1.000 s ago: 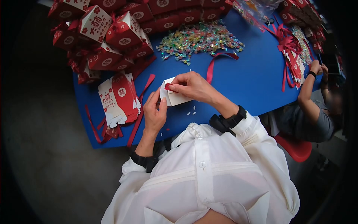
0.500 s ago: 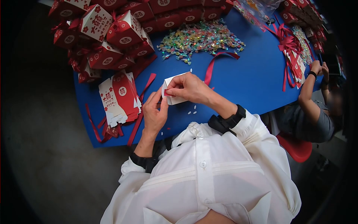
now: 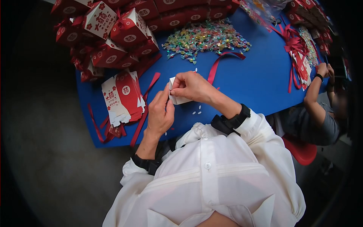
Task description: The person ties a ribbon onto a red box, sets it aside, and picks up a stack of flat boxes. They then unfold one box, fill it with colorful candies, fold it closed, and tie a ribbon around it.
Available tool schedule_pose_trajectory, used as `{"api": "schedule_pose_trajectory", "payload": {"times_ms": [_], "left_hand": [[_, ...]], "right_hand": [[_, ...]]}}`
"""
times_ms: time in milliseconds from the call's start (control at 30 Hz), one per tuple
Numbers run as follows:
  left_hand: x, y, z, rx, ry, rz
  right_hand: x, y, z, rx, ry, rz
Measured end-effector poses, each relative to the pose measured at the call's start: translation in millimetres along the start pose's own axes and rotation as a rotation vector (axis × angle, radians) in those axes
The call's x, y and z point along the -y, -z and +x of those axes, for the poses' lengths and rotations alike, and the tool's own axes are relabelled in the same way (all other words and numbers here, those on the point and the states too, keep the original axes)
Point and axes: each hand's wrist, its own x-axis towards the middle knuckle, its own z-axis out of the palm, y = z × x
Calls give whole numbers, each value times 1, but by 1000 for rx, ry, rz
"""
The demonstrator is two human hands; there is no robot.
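Since the frame half a second back, the left hand (image 3: pixel 159 115) has slid up closer to the right hand (image 3: pixel 192 87), and the small white box (image 3: pixel 176 99) between them now shows less of its face, most of it covered by the two sets of fingers. The red tab seen earlier at the right fingertips is no longer visible.

The right-hand fingers are curled shut around the upper edge of the white box, pinching it from above. The left-hand fingers press against its left side, thumb and forefinger closed on the card edge. The box is held just above the blue table (image 3: pixel 249 81), lifted off it.

Just below the fingers a few small white scraps (image 3: pixel 196 112) lie on the table. Just beyond the right fingers a loose red ribbon (image 3: pixel 219 63) curves away, and farther past it lies a heap of shiny coloured candies (image 3: pixel 206 38). To the left of the left fingers sits a fanned stack of flat red and white box blanks (image 3: pixel 123 97), with red ribbon strips (image 3: pixel 145 111) beside and under it. Beyond that, a pile of folded red boxes (image 3: pixel 117 34) fills the far corner.

Well off to the right of the fingers, another person's hand (image 3: pixel 322 69) rests at the table edge near a bundle of red ribbons (image 3: pixel 293 45).
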Motion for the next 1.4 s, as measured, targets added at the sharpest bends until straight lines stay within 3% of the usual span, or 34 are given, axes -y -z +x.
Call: {"api": "schedule_pose_trajectory", "payload": {"times_ms": [67,167,233,333,467,533,633,1167,1233,1400], "left_hand": [[4,3,1,19,-29,33],[15,1,-1,19,78,-100],[16,-1,-2,-9,318,-351],[22,0,-1,1,378,-466],[18,6,5,52,430,-476],[13,8,10,94,486,-484],[17,11,13,200,559,-421],[15,13,12,115,655,-630],[16,15,12,138,626,-664],[22,10,7,105,541,-756]], "right_hand": [[3,1,0,10,-14,-12],[6,2,0,15,-54,-50],[7,2,-1,-2,-54,-95],[6,1,-3,-30,-37,-95],[8,1,-5,29,-25,-85],[2,1,-4,21,115,-33],[0,6,-4,101,94,73],[-2,10,-7,152,201,-42],[1,10,-11,72,295,-182],[-4,7,-13,-12,287,-233]]}}
